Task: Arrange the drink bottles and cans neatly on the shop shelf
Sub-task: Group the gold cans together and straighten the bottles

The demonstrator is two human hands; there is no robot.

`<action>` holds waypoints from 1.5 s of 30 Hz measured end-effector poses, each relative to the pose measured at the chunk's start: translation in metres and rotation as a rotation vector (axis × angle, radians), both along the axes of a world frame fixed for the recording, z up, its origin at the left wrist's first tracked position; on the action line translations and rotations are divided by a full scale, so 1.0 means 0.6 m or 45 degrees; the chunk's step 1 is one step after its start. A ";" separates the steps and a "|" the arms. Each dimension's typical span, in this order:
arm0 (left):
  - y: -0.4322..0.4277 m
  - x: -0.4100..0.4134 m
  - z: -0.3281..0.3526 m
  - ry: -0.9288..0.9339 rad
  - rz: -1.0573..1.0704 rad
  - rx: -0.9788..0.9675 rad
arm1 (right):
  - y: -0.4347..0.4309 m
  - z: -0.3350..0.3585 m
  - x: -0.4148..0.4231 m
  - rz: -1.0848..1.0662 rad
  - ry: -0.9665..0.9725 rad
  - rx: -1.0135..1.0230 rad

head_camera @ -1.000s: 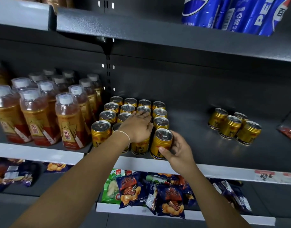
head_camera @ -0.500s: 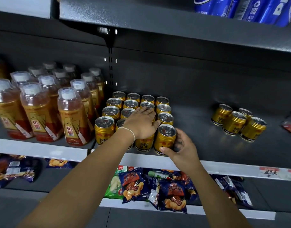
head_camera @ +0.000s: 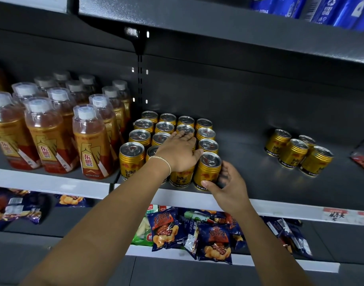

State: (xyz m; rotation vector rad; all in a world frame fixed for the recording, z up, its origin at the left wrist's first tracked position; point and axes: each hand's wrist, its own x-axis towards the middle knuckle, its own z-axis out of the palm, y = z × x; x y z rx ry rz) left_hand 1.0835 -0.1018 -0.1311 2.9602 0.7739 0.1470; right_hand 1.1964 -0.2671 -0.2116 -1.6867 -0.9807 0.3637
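A block of several gold cans (head_camera: 165, 126) stands in rows on the dark middle shelf (head_camera: 249, 182). My left hand (head_camera: 177, 153) lies flat on the tops of the cans in the third row from the left, fingers straight. My right hand (head_camera: 226, 186) grips the front gold can (head_camera: 207, 170) of the right-hand row from its right side, thumb low at the front. Farther right on the same shelf stands a loose cluster of gold cans (head_camera: 296, 153), apart from the block. Amber drink bottles (head_camera: 90, 139) with white caps fill the shelf's left part.
Blue cola packs (head_camera: 325, 11) sit on the upper shelf. Snack bags (head_camera: 197, 232) lie on the lower shelf under my arms, more bags (head_camera: 14, 207) at the left. A red packet (head_camera: 362, 162) shows at the right edge. Bare shelf lies between the block and the cluster.
The view has shifted slightly; both hands keep their places on the cans. My right hand's can sits a touch closer to the row behind it.
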 end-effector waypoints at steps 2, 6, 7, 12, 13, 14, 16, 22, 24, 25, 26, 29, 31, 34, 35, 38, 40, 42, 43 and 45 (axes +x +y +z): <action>0.000 0.000 0.000 0.002 0.000 0.002 | -0.001 0.003 0.000 0.014 0.014 0.003; -0.001 0.000 0.003 0.011 -0.002 0.001 | -0.015 0.014 0.008 0.119 0.152 0.120; -0.002 0.000 0.003 0.013 -0.003 -0.001 | -0.019 0.016 0.011 0.099 0.233 0.175; -0.008 -0.001 0.020 0.060 0.002 -0.040 | -0.016 0.026 0.022 -0.017 0.644 0.332; -0.010 0.001 0.027 0.072 0.007 -0.059 | -0.014 0.029 0.023 -0.017 0.689 0.334; -0.013 0.004 0.034 0.070 0.016 -0.073 | -0.012 0.033 0.023 -0.012 0.731 0.335; -0.025 0.016 0.048 0.023 0.033 -0.064 | -0.013 0.039 0.026 0.003 0.805 0.327; -0.081 0.101 0.077 -0.172 -0.036 -0.049 | -0.037 0.095 0.110 -0.143 0.416 0.209; -0.098 0.144 0.078 -0.188 -0.079 -0.099 | -0.053 0.121 0.164 -0.197 0.205 0.163; -0.107 0.165 0.077 -0.185 -0.095 -0.130 | -0.060 0.133 0.193 -0.223 0.090 0.116; -0.116 0.187 0.075 -0.184 -0.111 -0.157 | -0.067 0.143 0.221 -0.258 -0.016 0.066; -0.146 0.251 0.061 -0.192 -0.139 -0.202 | -0.087 0.164 0.308 -0.392 -0.388 -0.151; -0.165 0.288 0.049 -0.182 -0.145 -0.236 | -0.098 0.171 0.359 -0.444 -0.686 -0.388; -0.188 0.333 0.031 -0.153 -0.148 -0.259 | -0.107 0.174 0.413 -0.428 -0.955 -0.634; -0.195 0.344 0.026 -0.144 -0.143 -0.260 | -0.106 0.174 0.425 -0.412 -1.013 -0.696; -0.208 0.371 0.013 -0.113 -0.114 -0.276 | -0.099 0.171 0.451 -0.359 -1.126 -0.883; -0.213 0.380 0.006 -0.088 -0.095 -0.286 | -0.093 0.165 0.464 -0.321 -1.175 -0.982; -0.216 0.386 0.003 -0.074 -0.076 -0.273 | -0.088 0.161 0.470 -0.300 -1.190 -1.030; -0.216 0.387 0.002 -0.070 -0.067 -0.270 | -0.085 0.160 0.472 -0.297 -1.177 -1.038; -0.215 0.389 0.002 -0.062 -0.055 -0.279 | -0.082 0.162 0.475 -0.295 -1.131 -1.052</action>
